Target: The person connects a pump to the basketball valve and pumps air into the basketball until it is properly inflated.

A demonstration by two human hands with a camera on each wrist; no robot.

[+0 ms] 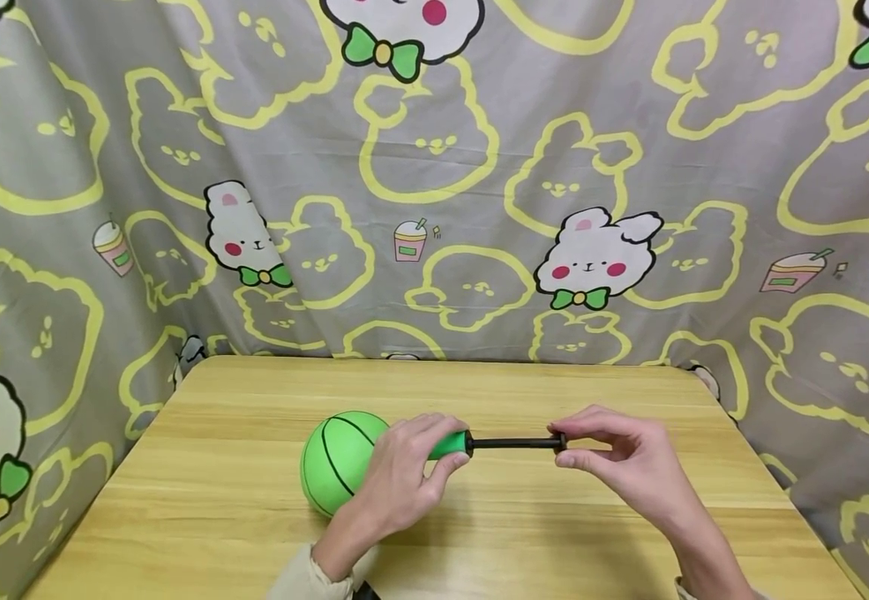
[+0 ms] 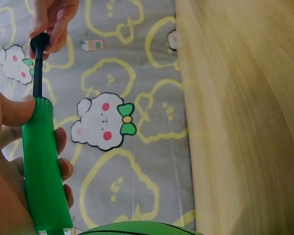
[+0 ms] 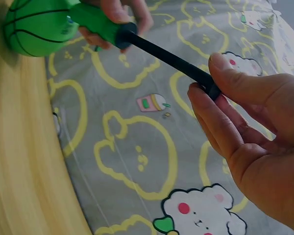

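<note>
A green hand pump (image 2: 45, 166) with a black rod (image 1: 512, 443) is held level above the table. My left hand (image 1: 404, 479) grips its green barrel, fingers wrapped round it in the left wrist view. The thumb and fingers of my right hand (image 1: 632, 458) pinch the black end piece (image 3: 213, 91) of the rod, which stands drawn out of the barrel. Just left of the left hand sits a green ball (image 1: 332, 467) with black lines, partly hidden by that hand. Whether the pump's far end touches the ball, I cannot tell.
Underneath is a wooden table (image 1: 247, 392) with light grain and rounded back corners. Behind it and along its sides hangs a grey curtain (image 1: 464, 225) printed with yellow outlines, white rabbits and pink cups.
</note>
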